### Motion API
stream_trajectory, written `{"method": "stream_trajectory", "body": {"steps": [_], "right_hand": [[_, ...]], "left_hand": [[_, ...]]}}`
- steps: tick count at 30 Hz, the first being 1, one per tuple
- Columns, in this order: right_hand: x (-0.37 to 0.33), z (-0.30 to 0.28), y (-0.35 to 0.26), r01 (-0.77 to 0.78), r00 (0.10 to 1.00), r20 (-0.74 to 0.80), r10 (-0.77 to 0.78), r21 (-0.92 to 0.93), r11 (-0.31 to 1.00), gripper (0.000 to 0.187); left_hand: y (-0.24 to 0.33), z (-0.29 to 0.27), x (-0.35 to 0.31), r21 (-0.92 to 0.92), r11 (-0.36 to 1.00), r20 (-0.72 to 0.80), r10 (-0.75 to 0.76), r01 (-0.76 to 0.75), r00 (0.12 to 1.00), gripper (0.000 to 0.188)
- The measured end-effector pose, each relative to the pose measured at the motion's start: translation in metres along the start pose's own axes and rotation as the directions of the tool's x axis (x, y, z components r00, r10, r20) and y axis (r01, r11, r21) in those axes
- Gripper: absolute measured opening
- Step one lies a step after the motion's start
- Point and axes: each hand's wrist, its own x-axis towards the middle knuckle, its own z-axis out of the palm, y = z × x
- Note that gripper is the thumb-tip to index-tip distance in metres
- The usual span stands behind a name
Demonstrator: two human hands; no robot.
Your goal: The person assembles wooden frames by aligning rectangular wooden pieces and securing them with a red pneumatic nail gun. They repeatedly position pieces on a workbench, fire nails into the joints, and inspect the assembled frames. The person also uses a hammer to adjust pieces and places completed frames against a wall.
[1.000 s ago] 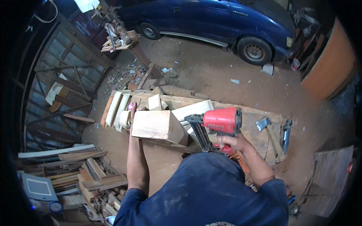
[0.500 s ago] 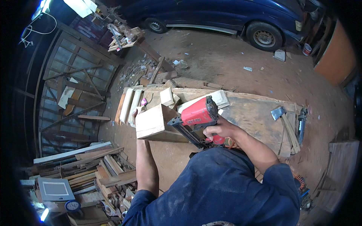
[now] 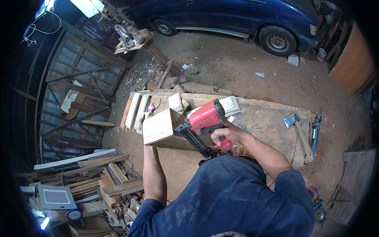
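Note:
My right hand [image 3: 224, 133] is wrapped round the handle of a red and black nail gun [image 3: 205, 114]. The gun's black nose and magazine lie against the edge of a pale wooden box [image 3: 158, 125], held up above the near side of the workbench. My left hand [image 3: 143, 119] grips this box at its far left side; most of its fingers are hidden behind the wood. From this view the box's open side faces the nail gun, and its inside is partly covered by the tool. An orange coiled hose [image 3: 238, 150] shows below the gun's handle.
On the plywood-topped bench [image 3: 260, 120] lie moulded wood pieces [image 3: 136, 108], small blocks [image 3: 175, 102], a hatchet [image 3: 292, 119] and an angle grinder [image 3: 316, 132]. Wood offcuts [image 3: 114, 177] are heaped at lower left. A blue van [image 3: 221, 17] stands at the back.
The nail gun and my right hand have shifted very slightly, with the gun tilting a little. The box stays in my left hand, almost unmoved.

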Motion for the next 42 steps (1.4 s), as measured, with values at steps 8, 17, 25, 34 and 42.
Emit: {"method": "stream_trajectory", "body": {"steps": [8,17,25,34,42], "right_hand": [[0.001,-0.011,0.007,-0.003,0.999,-0.054,0.006,0.060,0.998,0.008],[0.010,-0.007,0.000,0.036,0.999,0.003,-0.036,0.066,0.997,0.010],[0.023,-0.015,0.005,-0.022,0.999,-0.029,0.026,0.137,0.990,0.017],[0.024,-0.008,-0.002,-0.029,0.998,-0.056,0.033,0.075,0.997,0.006],[0.025,-0.017,0.002,-0.003,0.999,-0.031,0.008,0.149,0.989,0.024]], "left_hand": [[-0.003,0.003,0.002,-0.047,0.999,-0.115,0.021,-0.026,0.993,0.052],[-0.003,-0.019,0.007,-0.004,0.999,-0.096,0.034,-0.035,0.995,0.049],[-0.010,-0.012,0.007,0.004,1.000,-0.109,0.020,-0.020,0.994,0.041],[-0.007,-0.059,0.011,-0.245,0.966,0.222,-0.022,0.078,0.975,0.060],[-0.011,-0.064,0.020,-0.383,0.899,0.300,-0.096,0.212,0.949,0.048]]}}
